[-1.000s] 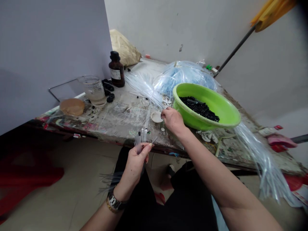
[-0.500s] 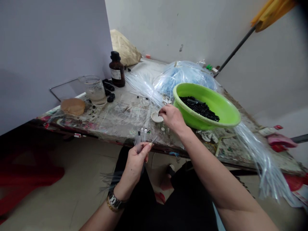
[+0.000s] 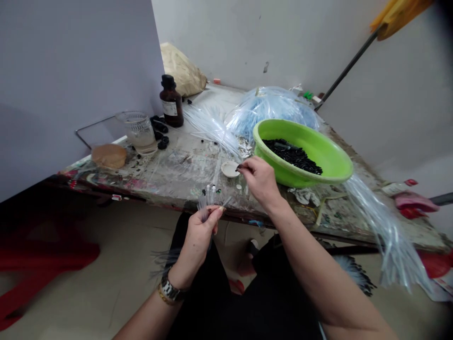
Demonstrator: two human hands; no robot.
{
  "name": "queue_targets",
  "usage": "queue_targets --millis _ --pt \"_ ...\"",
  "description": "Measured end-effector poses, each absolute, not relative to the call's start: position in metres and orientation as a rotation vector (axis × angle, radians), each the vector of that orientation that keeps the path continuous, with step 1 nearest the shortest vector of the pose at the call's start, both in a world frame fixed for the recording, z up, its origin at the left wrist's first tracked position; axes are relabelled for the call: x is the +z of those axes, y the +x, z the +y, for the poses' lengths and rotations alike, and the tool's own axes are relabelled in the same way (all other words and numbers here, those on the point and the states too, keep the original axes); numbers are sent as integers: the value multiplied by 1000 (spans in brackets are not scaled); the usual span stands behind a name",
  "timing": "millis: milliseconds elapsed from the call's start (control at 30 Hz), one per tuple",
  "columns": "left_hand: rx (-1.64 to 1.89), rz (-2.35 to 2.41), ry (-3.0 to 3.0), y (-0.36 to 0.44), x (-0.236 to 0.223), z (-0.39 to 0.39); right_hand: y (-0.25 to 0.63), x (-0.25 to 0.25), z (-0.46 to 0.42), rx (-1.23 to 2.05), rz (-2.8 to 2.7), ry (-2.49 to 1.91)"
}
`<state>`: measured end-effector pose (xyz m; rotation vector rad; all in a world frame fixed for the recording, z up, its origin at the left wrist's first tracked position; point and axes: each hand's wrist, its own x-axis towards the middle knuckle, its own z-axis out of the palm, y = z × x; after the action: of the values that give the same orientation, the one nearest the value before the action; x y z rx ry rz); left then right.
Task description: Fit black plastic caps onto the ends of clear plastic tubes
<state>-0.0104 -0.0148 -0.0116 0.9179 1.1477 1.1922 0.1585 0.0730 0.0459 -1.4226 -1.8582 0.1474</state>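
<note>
My left hand is closed round a bundle of thin clear plastic tubes, below the table's front edge. Small black and white pieces show at the upper tips of some tubes, and one tube slants out past my thumb. Over the table, my right hand pinches a small black piece between thumb and fingertips. That piece is just right of a small white dish. Beside the right hand stands a green basin holding many small black pieces.
Behind the basin lies a big heap of clear tubes; another bunch hangs over the front edge at right. A brown bottle, a clear plastic cup and a tan round block stand at left on the stained table.
My right hand has drawn back slightly to the right from over the white dish, with the black piece now visible in its fingertips. My left hand keeps its hold on the tubes.
</note>
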Motion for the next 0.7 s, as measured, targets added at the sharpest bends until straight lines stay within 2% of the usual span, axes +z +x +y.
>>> queue_targets --millis 233,700 --pt "1165 1124 977 -9 -8 -18 167 59 14 714 -1552 -1347" --pt "1115 1121 1058 -3 -2 -26 176 55 -16 758 -1509 -1342"
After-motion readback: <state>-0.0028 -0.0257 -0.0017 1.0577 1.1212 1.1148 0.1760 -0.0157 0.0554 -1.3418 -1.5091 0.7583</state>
